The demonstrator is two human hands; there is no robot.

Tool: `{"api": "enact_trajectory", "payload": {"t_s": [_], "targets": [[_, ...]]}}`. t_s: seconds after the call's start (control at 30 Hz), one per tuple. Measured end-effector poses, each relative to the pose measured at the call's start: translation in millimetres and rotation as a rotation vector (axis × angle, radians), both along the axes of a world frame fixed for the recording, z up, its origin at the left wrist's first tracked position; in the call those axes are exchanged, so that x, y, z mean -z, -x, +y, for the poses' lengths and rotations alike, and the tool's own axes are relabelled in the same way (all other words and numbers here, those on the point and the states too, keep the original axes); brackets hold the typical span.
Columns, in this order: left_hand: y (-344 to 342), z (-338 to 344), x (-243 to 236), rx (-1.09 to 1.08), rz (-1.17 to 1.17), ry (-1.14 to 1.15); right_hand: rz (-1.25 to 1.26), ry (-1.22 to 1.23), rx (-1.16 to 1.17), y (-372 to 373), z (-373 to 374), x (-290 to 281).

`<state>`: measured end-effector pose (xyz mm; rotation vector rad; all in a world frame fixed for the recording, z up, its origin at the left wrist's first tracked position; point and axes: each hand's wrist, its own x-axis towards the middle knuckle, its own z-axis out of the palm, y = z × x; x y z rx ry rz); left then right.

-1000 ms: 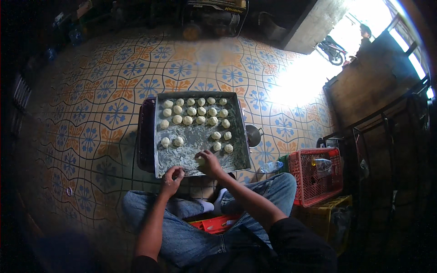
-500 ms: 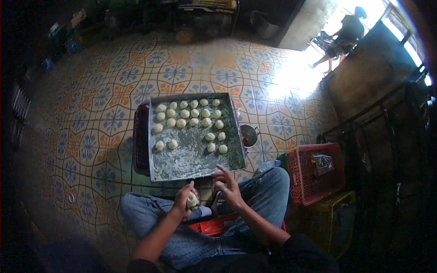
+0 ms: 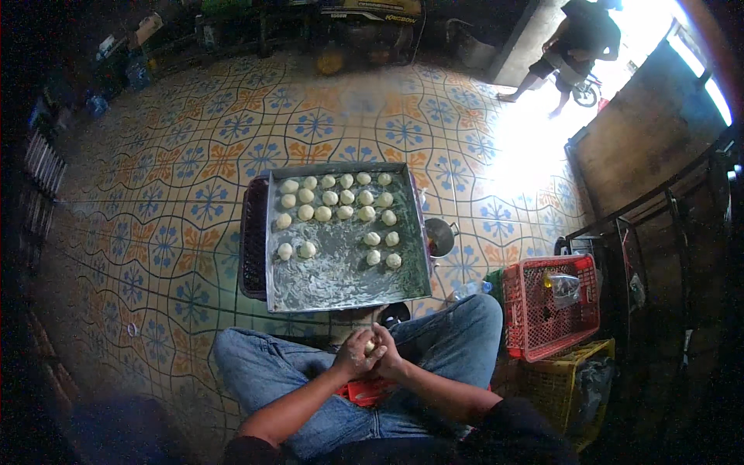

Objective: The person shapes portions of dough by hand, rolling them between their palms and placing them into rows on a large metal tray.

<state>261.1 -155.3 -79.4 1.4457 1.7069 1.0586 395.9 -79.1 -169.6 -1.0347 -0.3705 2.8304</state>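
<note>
My left hand [image 3: 353,355] and my right hand [image 3: 389,358] meet over my lap, both with fingers curled round a lump of pale dough [image 3: 370,345], partly hidden by them. In front of my knees, a floured square metal tray [image 3: 341,287] holds several rows of pale dough balls [image 3: 346,197], with a floury bare area in its nearer middle. It rests on a dark purple crate [image 3: 253,256].
A pot [image 3: 439,236], a plastic bottle [image 3: 471,290], a red crate [image 3: 550,333] and a yellow crate [image 3: 558,380] stand at the right, beside a dark metal frame [image 3: 659,232]. Another person [image 3: 577,43] is at the bright doorway near a motorcycle [image 3: 587,93].
My hands have moved from the tray's near edge back to my lap and come together around the dough. The other person has moved further into the doorway.
</note>
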Motion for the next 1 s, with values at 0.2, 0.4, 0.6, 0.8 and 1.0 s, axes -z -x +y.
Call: {"api": "enact_trajectory", "payload": {"t_s": [0.2,0.4,0.6,0.8,1.0], "targets": [[-10.6,3.6,29.2,-0.121,0.010,-0.080,-0.211,-0.151,0.155,10.2,3.7,-0.6],[-1.5,8.3,-5.6,-0.055,0.171,-0.045,-0.049,-0.138,0.111,19.6,9.9,-72.6],[-2.2,6.7,-11.7,-0.048,0.245,-0.088,-0.252,-0.194,0.115,29.0,11.0,-125.4],[6.8,18.9,-15.4,-0.141,0.403,-0.079,-0.251,-0.146,0.146,29.3,13.3,-97.3],[5.5,17.8,-7.8,-0.115,0.217,0.060,-0.282,-0.020,0.189,23.8,9.4,-71.2]]}}
